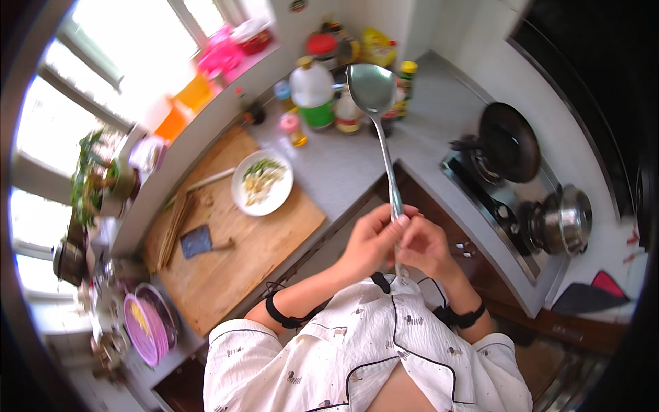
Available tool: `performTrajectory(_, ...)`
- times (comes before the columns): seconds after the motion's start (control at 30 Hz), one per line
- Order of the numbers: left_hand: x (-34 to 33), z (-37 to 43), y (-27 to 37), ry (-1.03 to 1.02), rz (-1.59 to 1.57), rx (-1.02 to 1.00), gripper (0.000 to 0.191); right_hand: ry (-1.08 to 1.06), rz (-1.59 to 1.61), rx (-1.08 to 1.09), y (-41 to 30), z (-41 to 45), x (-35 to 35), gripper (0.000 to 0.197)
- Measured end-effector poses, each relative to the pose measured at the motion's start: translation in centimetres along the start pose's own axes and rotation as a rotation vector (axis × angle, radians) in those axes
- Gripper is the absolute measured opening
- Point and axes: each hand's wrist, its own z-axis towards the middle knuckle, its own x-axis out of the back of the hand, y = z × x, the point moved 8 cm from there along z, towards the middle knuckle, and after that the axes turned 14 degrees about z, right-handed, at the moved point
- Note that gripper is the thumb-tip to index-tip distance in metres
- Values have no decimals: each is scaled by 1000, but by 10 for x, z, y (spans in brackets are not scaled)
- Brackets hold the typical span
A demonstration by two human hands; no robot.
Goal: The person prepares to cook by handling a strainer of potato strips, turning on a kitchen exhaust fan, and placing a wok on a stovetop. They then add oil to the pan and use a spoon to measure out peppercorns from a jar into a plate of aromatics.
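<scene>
A metal wok spatula is raised in front of me, its wide blade at the top and its handle running down toward my chest. My left hand grips the handle with the thumb laid along it. My right hand closes around the lower handle, its fingers meeting the left ones. To the left, a white plate holds chopped green and pale pieces of food on a wooden cutting board. A cleaver and a bundle of chopsticks also lie on the board.
A black wok stands tilted at the gas stove on the right, near a stainless steel pot. A large plastic jug and several bottles line the back corner. A purple basket sits at the lower left.
</scene>
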Motion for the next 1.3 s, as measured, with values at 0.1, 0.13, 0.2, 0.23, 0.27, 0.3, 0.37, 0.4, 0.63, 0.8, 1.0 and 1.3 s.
performTrajectory(0.1,78,-44,-4,250,4,17,22,-120,-130,-124,53,44,-48,19)
performTrajectory(0.13,104,-61,-9,346,2,-15,21,-169,-203,-167,71,56,-64,22)
performTrajectory(0.2,151,-99,-26,527,-17,-13,20,-225,-340,-196,90,72,-89,25)
performTrajectory(0.23,173,-118,-36,607,-36,21,19,-252,-410,-205,99,80,-99,28)
performTrajectory(0.27,191,-136,-43,665,-46,92,13,-261,-464,-272,108,83,-103,25)
performTrajectory(0.3,212,-156,-51,811,55,137,12,-273,-536,-296,114,87,-103,21)
performTrajectory(0.37,250,-197,-73,1090,320,140,9,-248,-655,-288,115,98,-100,15)
performTrajectory(0.4,266,-213,-82,1212,485,87,8,-221,-695,-278,113,106,-97,12)
performTrajectory(0.63,297,-233,-103,1473,988,215,11,-24,-1060,42,18,207,-74,8)
performTrajectory(0.8,295,-218,-110,1466,946,353,15,83,-1102,170,-43,303,-39,10)
performTrajectory(1.0,284,-200,-103,1504,1046,406,20,130,-1303,132,-54,436,53,20)
performTrajectory(1.3,284,-170,-92,1527,883,615,20,-120,-1576,-256,28,557,116,67)
